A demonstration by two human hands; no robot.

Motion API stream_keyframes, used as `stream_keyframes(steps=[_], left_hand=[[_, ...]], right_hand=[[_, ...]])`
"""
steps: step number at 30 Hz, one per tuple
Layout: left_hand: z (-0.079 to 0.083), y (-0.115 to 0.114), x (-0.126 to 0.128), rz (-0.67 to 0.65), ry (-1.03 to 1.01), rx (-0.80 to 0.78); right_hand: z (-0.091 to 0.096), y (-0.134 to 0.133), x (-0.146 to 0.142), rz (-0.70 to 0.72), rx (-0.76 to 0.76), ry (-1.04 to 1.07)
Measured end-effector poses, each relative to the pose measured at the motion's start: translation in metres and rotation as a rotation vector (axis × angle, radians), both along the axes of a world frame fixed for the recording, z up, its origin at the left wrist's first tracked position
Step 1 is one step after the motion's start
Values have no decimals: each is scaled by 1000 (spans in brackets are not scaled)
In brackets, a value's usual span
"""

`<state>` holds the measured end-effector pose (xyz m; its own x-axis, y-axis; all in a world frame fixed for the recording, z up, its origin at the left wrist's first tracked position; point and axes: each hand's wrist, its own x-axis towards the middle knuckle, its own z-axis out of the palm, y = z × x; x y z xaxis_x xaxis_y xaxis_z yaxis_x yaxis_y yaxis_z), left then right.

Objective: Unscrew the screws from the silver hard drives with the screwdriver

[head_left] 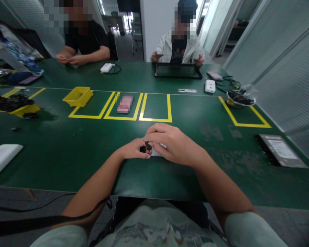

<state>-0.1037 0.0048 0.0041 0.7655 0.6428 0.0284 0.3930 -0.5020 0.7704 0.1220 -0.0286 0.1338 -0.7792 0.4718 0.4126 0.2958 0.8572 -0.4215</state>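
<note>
At the middle of the near table, my left hand [132,149] is closed at the left side of a small silver-edged flat piece [158,151]. My right hand [175,144] arches over that piece from the right, its thumb and fingers pinching a small dark piece [148,146]. The dark piece is at the left end of the silver-edged one, between both hands; whether they are joined I cannot tell. My right fingers hide most of the flat piece, so its exact kind does not show.
A yellow bin [78,97], a pink card-like item [125,104] and yellow tape outlines lie ahead. To the right are a metal bowl of dark parts [238,101] and a hard drive [282,151]; at left, a white device [3,159]. Two people sit opposite, one holding a black frame [179,76].
</note>
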Motion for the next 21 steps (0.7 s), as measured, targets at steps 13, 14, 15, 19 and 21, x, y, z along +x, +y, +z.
stream_keyframes(steps=[13,14,15,19,21], left_hand=[[3,-1,1,28,-23,-23],[3,-1,1,29,-24,-30],[3,-1,1,30,-30,-42],[4,-1,1,26,-35,-78],[3,-1,1,30,-30,-61]], right_hand=[[-1,0,0,-8,-29,20],[0,0,-1,-2,-27,12],[0,0,-1,7,-25,6],[1,0,-1,58,8,31],[1,0,-1,83,34,51]])
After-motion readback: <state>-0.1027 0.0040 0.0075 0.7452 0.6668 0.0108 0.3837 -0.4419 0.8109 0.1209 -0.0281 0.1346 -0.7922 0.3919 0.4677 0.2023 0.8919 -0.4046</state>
